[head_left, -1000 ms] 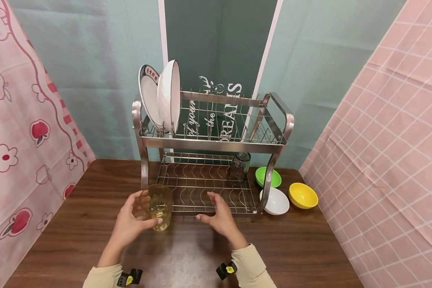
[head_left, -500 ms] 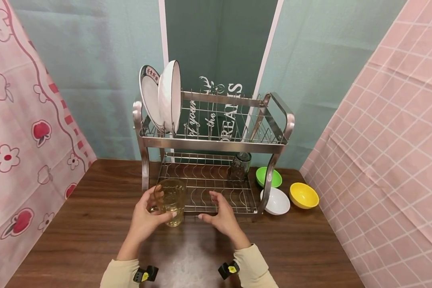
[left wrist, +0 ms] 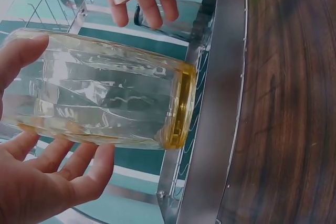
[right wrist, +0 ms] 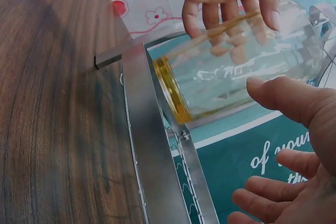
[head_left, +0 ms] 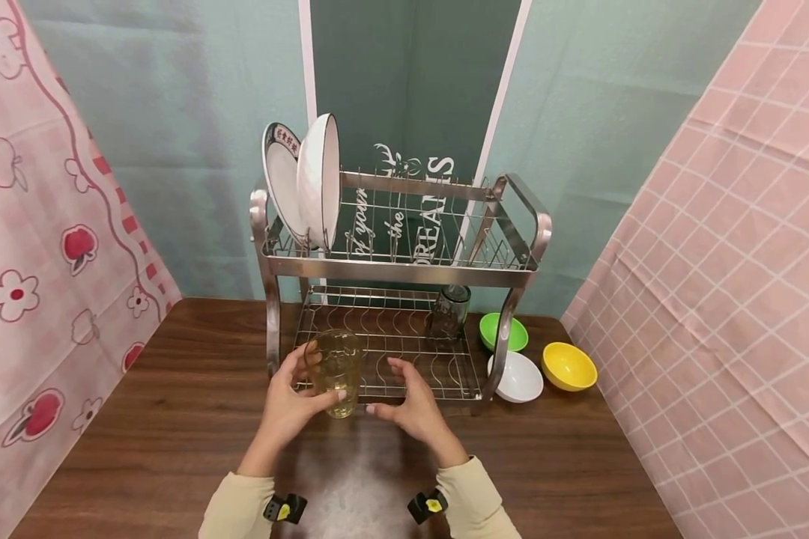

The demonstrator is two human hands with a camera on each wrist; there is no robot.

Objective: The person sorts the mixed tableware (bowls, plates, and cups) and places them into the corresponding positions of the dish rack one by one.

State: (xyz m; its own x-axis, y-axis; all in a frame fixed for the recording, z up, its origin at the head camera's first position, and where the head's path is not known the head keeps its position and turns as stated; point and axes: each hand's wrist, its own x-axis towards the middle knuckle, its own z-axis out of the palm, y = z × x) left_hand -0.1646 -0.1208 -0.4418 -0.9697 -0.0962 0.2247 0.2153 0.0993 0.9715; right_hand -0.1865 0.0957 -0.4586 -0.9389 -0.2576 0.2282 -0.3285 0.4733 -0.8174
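My left hand (head_left: 290, 408) grips a yellow-tinted clear drinking glass (head_left: 339, 367), with the thumb on the near side and the fingers behind. The glass is upright, its thick amber base downward, held in front of the lower tier of a metal dish rack (head_left: 398, 271). My right hand (head_left: 414, 412) is just right of the glass, fingers spread and thumb toward it, holding nothing. In the head view a small gap shows between that thumb and the glass. The left wrist view shows the left fingertips (left wrist: 102, 158) along one side of the glass.
A grey glass (head_left: 449, 314) stands on the lower tier at right. A plate (head_left: 281, 176) and a large white bowl (head_left: 318, 183) lean upright on the upper tier. Right of the rack sit green (head_left: 503, 329), white (head_left: 519, 378) and yellow (head_left: 569, 367) small bowls.
My left hand has carried the yellow-tinted glass rightward and slightly up, toward the rack's middle and my right hand. The right hand has barely moved.
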